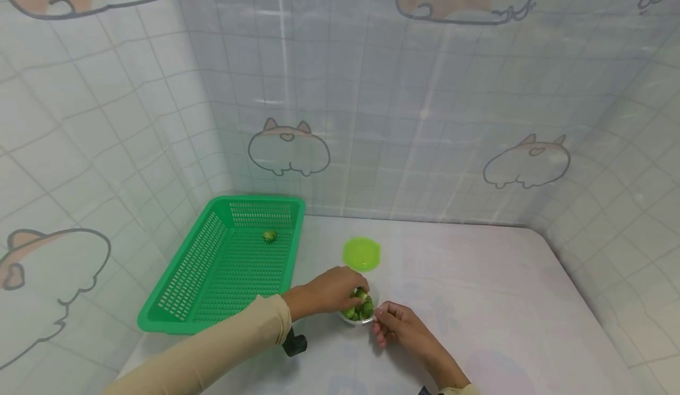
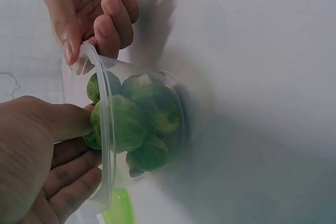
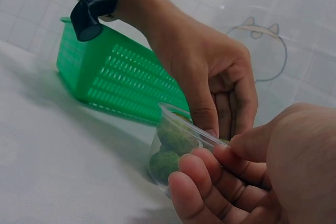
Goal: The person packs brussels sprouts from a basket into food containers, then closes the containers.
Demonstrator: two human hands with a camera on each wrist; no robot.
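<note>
A small clear plastic tub [image 2: 107, 156] stands on the table, filled with several green Brussels sprouts [image 2: 152, 103]. My left hand [image 1: 337, 289] reaches down into its mouth from the left. Its thumb and fingers close round a Brussels sprout [image 2: 94, 137] at the top, mostly hidden by the fingers and the tub's rim. On the near right side, my right hand [image 1: 401, 327] pinches the tub's rim between thumb and index finger. The other fingers of that hand curl loosely beside the wall, as the right wrist view shows.
Left of the tub sits a large green slotted basket [image 1: 212, 289] with one Brussels sprout [image 1: 270, 236] near its far end. A bright lime-green round lid [image 1: 362, 254] lies just behind the tub. Tile-patterned sheeting [image 1: 372, 117] rises behind the white table [image 1: 478, 277].
</note>
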